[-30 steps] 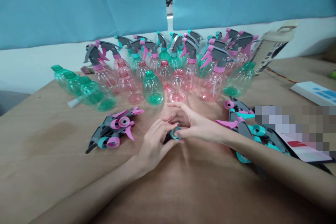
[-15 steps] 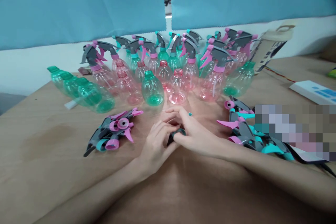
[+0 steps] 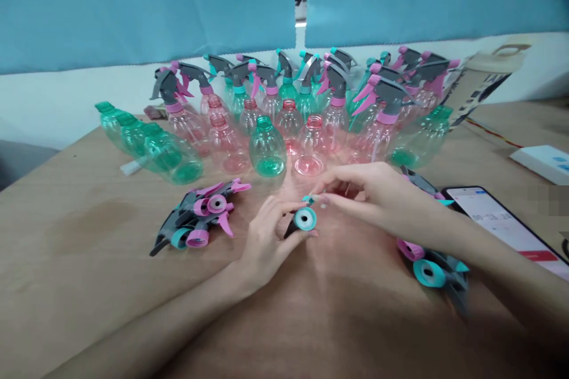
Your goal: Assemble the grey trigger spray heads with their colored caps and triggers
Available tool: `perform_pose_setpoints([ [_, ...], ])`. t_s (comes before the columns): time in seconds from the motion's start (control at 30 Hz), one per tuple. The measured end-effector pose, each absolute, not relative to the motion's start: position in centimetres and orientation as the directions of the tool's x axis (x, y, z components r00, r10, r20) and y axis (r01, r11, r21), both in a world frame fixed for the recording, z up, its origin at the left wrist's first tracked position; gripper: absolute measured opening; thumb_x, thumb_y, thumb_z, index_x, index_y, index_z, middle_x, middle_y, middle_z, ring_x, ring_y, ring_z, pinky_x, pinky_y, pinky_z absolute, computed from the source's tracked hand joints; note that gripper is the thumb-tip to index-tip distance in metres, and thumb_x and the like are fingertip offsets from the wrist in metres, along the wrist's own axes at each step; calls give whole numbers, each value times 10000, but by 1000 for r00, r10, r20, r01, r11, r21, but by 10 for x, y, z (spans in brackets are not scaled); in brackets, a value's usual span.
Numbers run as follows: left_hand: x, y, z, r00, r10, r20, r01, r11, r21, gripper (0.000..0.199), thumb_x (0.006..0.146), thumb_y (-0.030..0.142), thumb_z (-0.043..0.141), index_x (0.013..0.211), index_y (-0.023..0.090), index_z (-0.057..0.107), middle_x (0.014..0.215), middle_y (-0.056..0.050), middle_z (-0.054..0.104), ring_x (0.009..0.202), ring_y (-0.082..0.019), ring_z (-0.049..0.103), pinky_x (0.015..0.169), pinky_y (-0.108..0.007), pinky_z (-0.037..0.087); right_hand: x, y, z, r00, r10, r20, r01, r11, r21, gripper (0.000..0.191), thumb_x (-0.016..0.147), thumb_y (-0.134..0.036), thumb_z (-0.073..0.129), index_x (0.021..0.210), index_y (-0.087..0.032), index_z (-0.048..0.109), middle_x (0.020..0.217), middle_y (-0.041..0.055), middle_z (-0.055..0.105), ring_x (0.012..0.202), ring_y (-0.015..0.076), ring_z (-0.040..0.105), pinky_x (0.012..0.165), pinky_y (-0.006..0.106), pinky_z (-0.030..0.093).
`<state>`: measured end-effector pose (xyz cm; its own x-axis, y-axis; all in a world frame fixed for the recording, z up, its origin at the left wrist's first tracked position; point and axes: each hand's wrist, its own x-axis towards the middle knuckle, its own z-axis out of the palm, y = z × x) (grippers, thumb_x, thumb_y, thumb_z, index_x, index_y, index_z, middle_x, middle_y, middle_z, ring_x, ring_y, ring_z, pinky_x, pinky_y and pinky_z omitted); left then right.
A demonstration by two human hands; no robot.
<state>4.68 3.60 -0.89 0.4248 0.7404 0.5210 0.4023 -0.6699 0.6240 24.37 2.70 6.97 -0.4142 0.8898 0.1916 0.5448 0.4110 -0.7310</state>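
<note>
My left hand is closed round a grey spray trigger head, whose teal collar faces me with a white disc and dark hole in it. Thumb and fingers of my right hand pinch a small teal piece just above that collar. Whether the piece is joined to the head I cannot tell. Left of my hands lies a pile of grey, pink and teal trigger heads. More trigger heads lie under and beside my right forearm, which partly hides them.
Pink and green clear bottles stand across the back, many with trigger heads on. Several green bottles overlap at the left. A phone, a white device and a large beige bottle are at the right.
My right hand has shifted right and up off the spray head. The head's teal collar, mostly covered before, now shows towards me. The view has swung slightly left.
</note>
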Motion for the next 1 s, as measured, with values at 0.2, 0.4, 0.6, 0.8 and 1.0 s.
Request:
perform_pose_setpoints([
  [0.2, 46, 36, -13, 373, 748, 549, 376, -663, 647, 260, 733, 266, 724, 925, 180, 573, 888, -42, 610, 827, -184, 591, 714, -316, 483, 236, 15, 65, -499, 865, 57, 725, 452, -519, 210, 827, -172, 484, 777, -221, 682, 542, -41, 549, 462, 85, 401, 460, 237, 272],
  [0.4, 46, 35, -12, 369, 753, 545, 383, -657, 649, 225, 737, 211, 710, 919, 180, 583, 881, -37, 620, 827, -183, 599, 721, -310, 487, 231, 8, 66, -493, 869, -40, 760, 408, -506, 231, 799, -126, 470, 811, -220, 680, 521, -57, 505, 442, 79, 331, 436, 232, 214],
  [0.6, 45, 36, -13, 371, 778, 508, 379, -626, 682, 223, 766, 234, 686, 960, 188, 586, 915, -44, 607, 863, -192, 588, 748, -325, 479, 233, 14, 64, -521, 850, -78, 709, 380, -594, 221, 831, -164, 480, 870, -206, 693, 563, -36, 581, 460, 84, 416, 462, 221, 272],
  [0.8, 45, 39, -13, 352, 814, 463, 389, -577, 718, 232, 740, 276, 715, 911, 185, 587, 875, -25, 600, 803, -173, 574, 714, -299, 455, 238, 33, 56, -567, 824, -28, 538, 344, -770, 252, 889, -239, 447, 934, -200, 692, 873, 14, 702, 652, 114, 578, 584, 224, 411],
  [1.0, 46, 42, -15, 339, 857, 387, 383, -502, 776, 249, 716, 231, 738, 918, 198, 595, 879, -13, 605, 812, -168, 572, 719, -289, 439, 239, 43, 38, -540, 841, 31, 437, 312, -844, 217, 844, -283, 549, 999, -189, 668, 783, 10, 692, 672, 124, 608, 591, 235, 437],
])
